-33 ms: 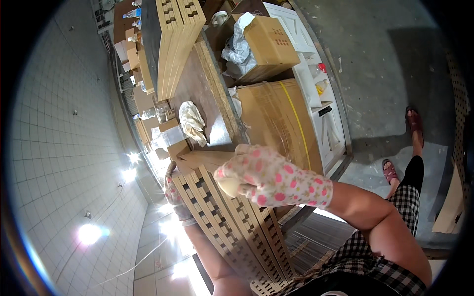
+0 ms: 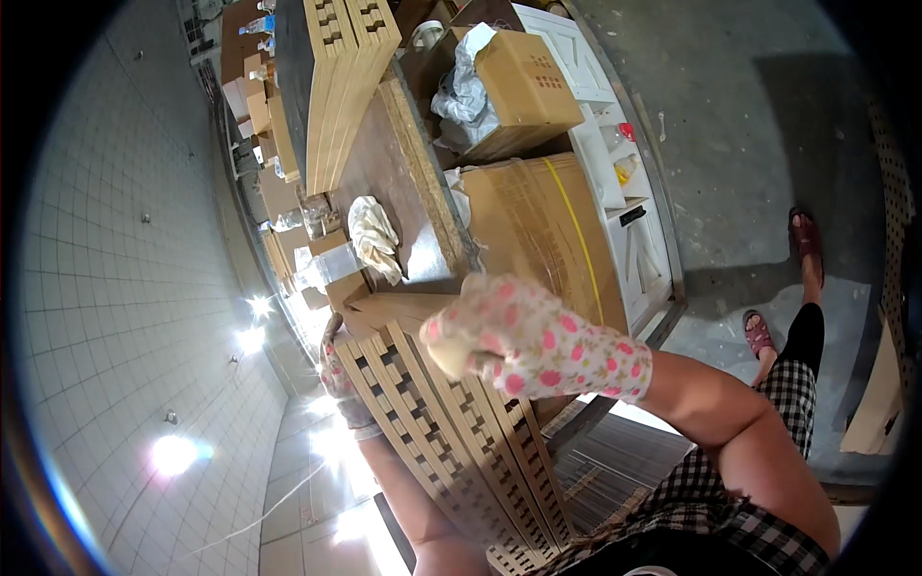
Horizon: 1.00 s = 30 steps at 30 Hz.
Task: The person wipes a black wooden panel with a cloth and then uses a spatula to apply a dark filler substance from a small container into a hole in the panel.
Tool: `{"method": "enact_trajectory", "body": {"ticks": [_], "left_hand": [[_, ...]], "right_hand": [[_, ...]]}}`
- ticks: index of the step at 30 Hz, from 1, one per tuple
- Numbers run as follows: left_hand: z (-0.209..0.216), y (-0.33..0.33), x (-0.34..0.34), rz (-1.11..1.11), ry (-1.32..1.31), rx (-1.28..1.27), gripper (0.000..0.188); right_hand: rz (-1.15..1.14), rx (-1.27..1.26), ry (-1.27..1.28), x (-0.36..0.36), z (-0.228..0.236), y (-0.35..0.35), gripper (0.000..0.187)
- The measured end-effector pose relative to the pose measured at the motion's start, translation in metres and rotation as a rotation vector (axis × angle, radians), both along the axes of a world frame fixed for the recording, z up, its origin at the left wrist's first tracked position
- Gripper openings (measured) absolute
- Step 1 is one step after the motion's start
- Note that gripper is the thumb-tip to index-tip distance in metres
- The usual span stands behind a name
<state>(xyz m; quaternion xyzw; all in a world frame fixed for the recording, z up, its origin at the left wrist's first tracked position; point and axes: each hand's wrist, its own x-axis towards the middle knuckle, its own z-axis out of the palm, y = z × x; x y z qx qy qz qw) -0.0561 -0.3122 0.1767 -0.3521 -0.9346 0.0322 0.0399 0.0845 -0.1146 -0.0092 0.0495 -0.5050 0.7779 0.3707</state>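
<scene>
A stack of pale wooden boards with notched edges [image 2: 451,432] leans upright in front of me. My left hand [image 2: 336,372], in a flowered glove, holds the stack along its left side, with the fingertips bent at its far corner. The boards hide part of that hand. Above the right side of the stack is my right hand [image 2: 523,336], in a white glove with pink flowers. Its fingers are closed round a rounded, cream-coloured thing [image 2: 444,359] whose kind I cannot make out. Whether this thing touches the boards does not show clearly.
Beyond lies a crumpled white cloth [image 2: 373,238] on a brown worktop [image 2: 420,178]. More notched boards [image 2: 346,96] stand there. Cardboard boxes [image 2: 528,221] sit to the right, beside white panels [image 2: 639,254]. A tiled wall [image 2: 125,288] rises at left.
My right hand has shifted slightly up and looks a little blurred, with the cream-coloured thing still in it. My left hand and the boards have stayed put.
</scene>
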Motion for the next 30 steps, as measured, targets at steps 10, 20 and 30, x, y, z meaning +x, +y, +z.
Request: {"method": "enact_trajectory", "body": {"ticks": [10, 20, 30], "left_hand": [[0.002, 0.005, 0.002, 0.056, -0.173, 0.180, 0.056], [0.003, 0.000, 0.000, 0.053, 0.072, -0.003, 0.058], [-0.002, -0.005, 0.004, 0.187, -0.067, 0.304, 0.040]], "right_hand": [[-0.055, 0.122, 0.001, 0.013, 0.006, 0.025, 0.043], [0.476, -0.807, -0.305, 0.039, -0.036, 0.052, 0.052], [0.427, -0.616, -0.498, 0.058, -0.051, 0.101, 0.050]]}}
